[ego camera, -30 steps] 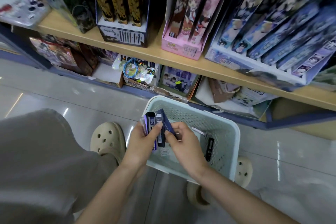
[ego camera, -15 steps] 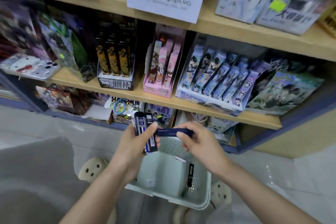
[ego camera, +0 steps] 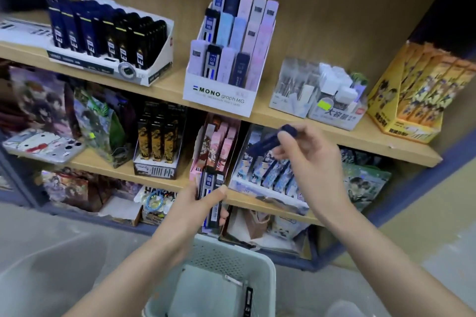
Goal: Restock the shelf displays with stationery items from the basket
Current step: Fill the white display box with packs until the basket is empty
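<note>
My left hand (ego camera: 195,203) grips a small stack of pencil-lead cases (ego camera: 211,195), dark with blue labels, held upright in front of the middle shelf. My right hand (ego camera: 306,157) pinches one dark navy lead case (ego camera: 270,140), lifted and tilted toward the upper right. It hangs below and to the right of the white MONO graph MG display box (ego camera: 219,95) on the top shelf, whose slots hold dark, blue, pink and lilac cases. The pale green basket (ego camera: 268,273) sits on the floor below my arms, with a black case and a pen-like item inside.
On the top shelf stand a white tray of dark boxes (ego camera: 108,41) at left, a clear eraser display (ego camera: 322,95) and a yellow carton (ego camera: 417,95) at right. The middle shelf (ego camera: 116,170) carries illustrated packs. A blue shelf frame (ego camera: 386,211) runs down the right.
The view has tilted up from the basket to the top shelf. My right hand drew the navy case away from the stack and raised it. My left hand rose with the stack.
</note>
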Demonstrator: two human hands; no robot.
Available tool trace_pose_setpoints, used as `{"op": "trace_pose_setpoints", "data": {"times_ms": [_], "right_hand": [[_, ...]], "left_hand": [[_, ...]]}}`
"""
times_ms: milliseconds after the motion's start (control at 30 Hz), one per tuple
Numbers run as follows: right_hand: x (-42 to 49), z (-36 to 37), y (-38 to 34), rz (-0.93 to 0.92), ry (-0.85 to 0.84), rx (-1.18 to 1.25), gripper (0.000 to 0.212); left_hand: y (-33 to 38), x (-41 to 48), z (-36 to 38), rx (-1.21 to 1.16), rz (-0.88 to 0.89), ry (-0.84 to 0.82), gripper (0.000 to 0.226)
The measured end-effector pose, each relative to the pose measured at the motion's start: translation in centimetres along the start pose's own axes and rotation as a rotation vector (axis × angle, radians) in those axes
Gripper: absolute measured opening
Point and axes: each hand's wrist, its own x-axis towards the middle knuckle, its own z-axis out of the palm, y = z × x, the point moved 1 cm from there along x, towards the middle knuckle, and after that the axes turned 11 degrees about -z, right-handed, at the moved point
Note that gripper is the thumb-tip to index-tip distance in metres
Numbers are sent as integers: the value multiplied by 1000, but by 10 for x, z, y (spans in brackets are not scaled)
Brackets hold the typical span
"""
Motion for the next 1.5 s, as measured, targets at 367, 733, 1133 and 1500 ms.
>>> {"op": "trace_pose_setpoints", "data": {"times_ms": [367,733,1133,1500], "right_hand": [[122,37,-29,-262,-124,-403,10],[140,37,-30,-279,-145,-636,7],[120,46,-17,-497,-213,-949,28],[42,69,-20,162,-415,-323,17]], "left_hand": [[51,13,-25,-4,45,19,21],[53,14,-35,-122,26,63,14],[59,14,-34,-82,45,61,21],[62,14,-32,16,209,-36,23]]}}
